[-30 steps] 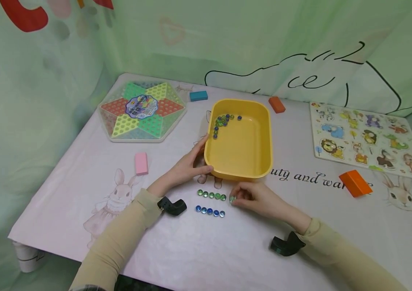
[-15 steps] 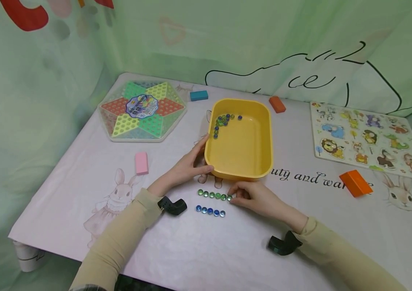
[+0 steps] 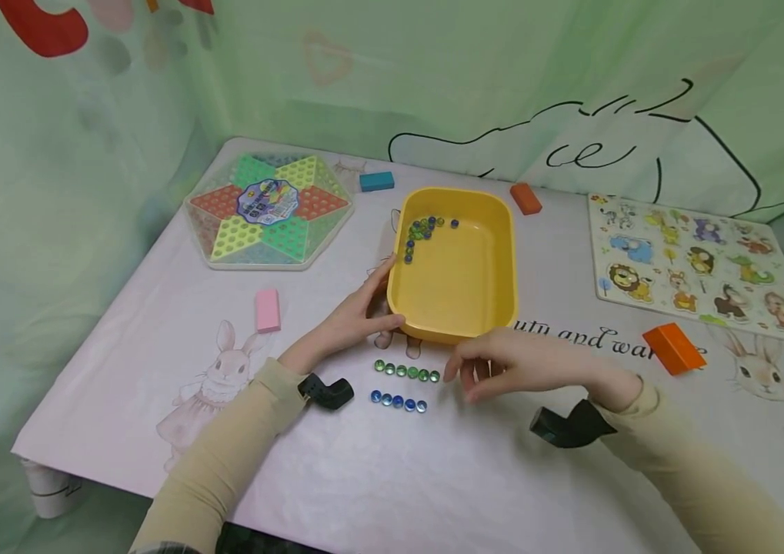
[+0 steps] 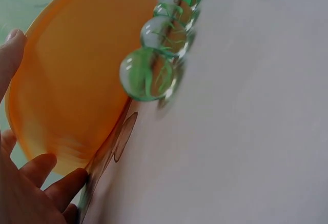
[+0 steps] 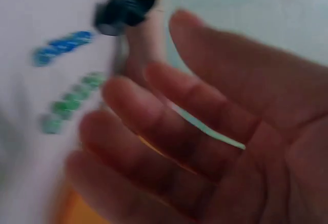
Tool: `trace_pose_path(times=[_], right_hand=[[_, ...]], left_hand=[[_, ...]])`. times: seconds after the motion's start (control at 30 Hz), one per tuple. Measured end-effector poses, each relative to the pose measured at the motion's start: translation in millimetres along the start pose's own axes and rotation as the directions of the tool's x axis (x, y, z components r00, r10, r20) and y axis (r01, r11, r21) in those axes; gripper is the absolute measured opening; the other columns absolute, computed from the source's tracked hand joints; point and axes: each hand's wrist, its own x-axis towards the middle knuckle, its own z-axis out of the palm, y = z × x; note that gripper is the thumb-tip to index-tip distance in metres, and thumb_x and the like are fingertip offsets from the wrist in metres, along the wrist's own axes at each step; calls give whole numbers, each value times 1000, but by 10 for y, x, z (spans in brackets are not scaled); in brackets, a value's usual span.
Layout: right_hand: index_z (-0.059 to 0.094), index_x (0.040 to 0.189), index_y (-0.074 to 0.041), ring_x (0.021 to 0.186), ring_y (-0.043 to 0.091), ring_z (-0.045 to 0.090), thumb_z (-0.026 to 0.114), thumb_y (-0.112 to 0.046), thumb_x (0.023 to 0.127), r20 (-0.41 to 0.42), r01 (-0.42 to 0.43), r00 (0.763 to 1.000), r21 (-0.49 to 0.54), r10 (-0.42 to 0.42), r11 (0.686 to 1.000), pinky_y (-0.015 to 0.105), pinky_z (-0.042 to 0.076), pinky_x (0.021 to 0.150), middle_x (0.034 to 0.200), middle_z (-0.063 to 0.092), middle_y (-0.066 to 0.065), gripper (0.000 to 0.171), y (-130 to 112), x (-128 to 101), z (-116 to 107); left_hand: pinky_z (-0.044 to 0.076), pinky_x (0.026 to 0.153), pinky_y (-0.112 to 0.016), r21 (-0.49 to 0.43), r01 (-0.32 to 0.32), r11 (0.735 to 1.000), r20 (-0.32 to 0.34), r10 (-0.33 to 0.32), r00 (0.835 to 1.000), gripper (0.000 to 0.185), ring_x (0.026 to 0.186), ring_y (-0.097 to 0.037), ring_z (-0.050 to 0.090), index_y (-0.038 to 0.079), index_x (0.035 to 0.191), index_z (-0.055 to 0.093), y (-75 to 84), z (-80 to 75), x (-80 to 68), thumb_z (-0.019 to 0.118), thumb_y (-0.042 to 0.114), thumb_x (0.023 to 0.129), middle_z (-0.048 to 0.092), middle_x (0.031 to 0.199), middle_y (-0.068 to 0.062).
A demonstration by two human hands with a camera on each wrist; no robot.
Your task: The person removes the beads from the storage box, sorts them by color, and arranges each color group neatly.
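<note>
My left hand (image 3: 350,323) rests against the near left corner of a yellow plastic tub (image 3: 457,285), thumb at the front side and fingers along the left side. The left wrist view shows these fingers (image 4: 64,188) spread, lightly bent, at the tub's wall. A row of several green glass marbles (image 3: 402,371) lies in front of the tub. Nearer to me is a row of several blue marbles (image 3: 398,402). My right hand (image 3: 509,362) hovers just right of the green row; the right wrist view shows its palm bare and fingers loosely bent.
More blue and green marbles (image 3: 422,229) sit in the tub's far left part. A Chinese checkers board (image 3: 267,211) lies at left, an animal puzzle board (image 3: 703,265) at right. Pink (image 3: 268,311), blue (image 3: 377,181) and orange blocks (image 3: 674,348) stand around the tub.
My right hand set a green marble at the right end of the green row, let go, and drew away rightward. My left hand stays at the tub.
</note>
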Motion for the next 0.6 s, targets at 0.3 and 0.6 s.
trace_pose_path(times=[0.3,0.6], right_hand=[[57,108,-2,81,18,51,60,-10,89,166,-71,985,100,54,992,23,47,71,86,55,5,22,-10,327,-788],[58,112,1,83,22,53,59,-12,90,-47,-151,987,97,156,984,30,49,74,92,58,10,25,336,820,-1020]], left_hand=[[14,114,-45,-16,-9,1000,15,10,1000,86,141,-23,18,23,150,3,151,-31,-63,62,24,88,24,152,-11],[14,114,-45,-6,-26,1000,6,26,1000,89,141,-17,19,38,148,2,-66,-18,3,62,49,83,25,152,-1]])
